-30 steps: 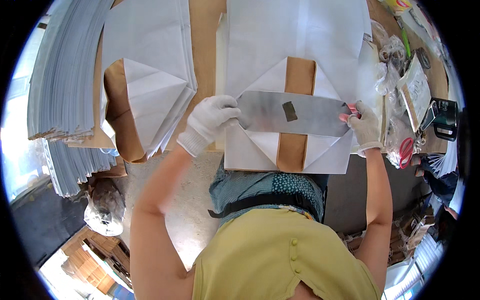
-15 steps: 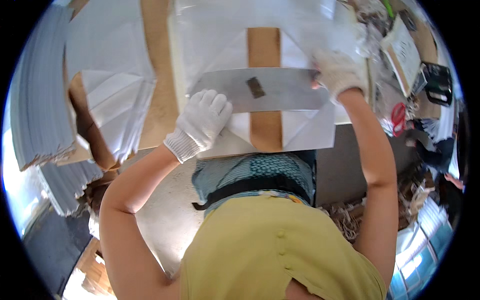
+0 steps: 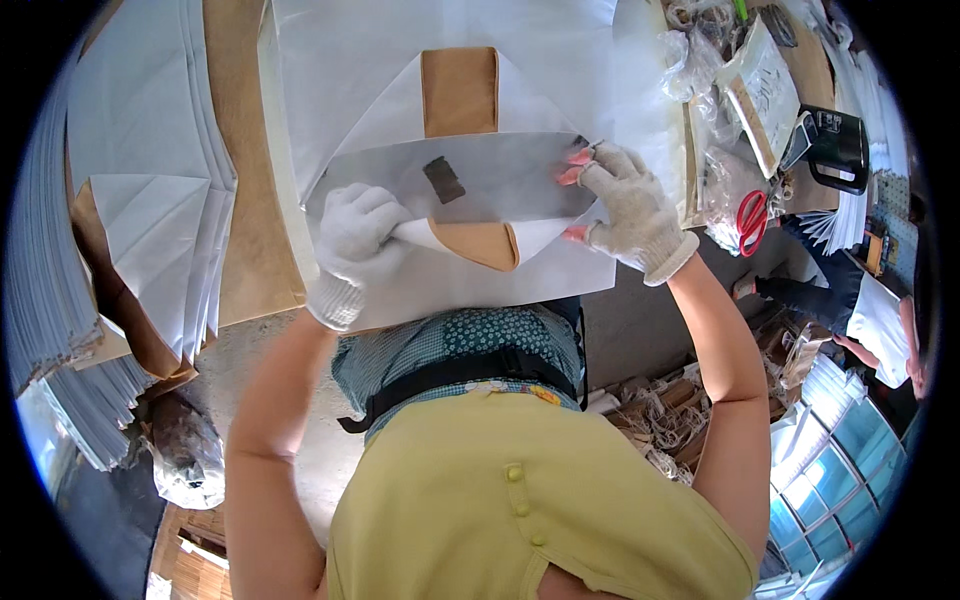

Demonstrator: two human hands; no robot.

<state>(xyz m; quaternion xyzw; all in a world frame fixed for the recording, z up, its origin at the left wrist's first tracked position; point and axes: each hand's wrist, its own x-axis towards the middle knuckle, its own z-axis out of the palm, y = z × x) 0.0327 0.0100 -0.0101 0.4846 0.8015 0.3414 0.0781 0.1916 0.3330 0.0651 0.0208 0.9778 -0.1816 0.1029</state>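
A flat grey metal plate [image 3: 520, 175] with a dark patch lies across a white paper sheet with brown inner faces. My left hand [image 3: 355, 240], in a white knit glove, is closed on the left end of the near paper flap [image 3: 473, 243], which is lifted and curled along the plate's near edge. My right hand [image 3: 632, 205], gloved with reddish fingertips bare, has its fingers spread. Those fingertips rest on the plate's right end, and the thumb is by the flap's right end. Beyond the plate, a brown strip [image 3: 460, 92] shows between folded white corners.
Stacked folded white paper [image 3: 145, 230] with brown insides stands at the left. Toward the right lie red-handled scissors [image 3: 751, 222], a black mug-like container [image 3: 838, 150], plastic bags [image 3: 692, 62] and a white pad [image 3: 765, 95]. Another person [image 3: 850, 290] is at the far right.
The near flap, flat before, is now raised and curled at the plate's edge. My left hand has closed on its end. My right fingers have spread over the plate's right end. The view has shifted.
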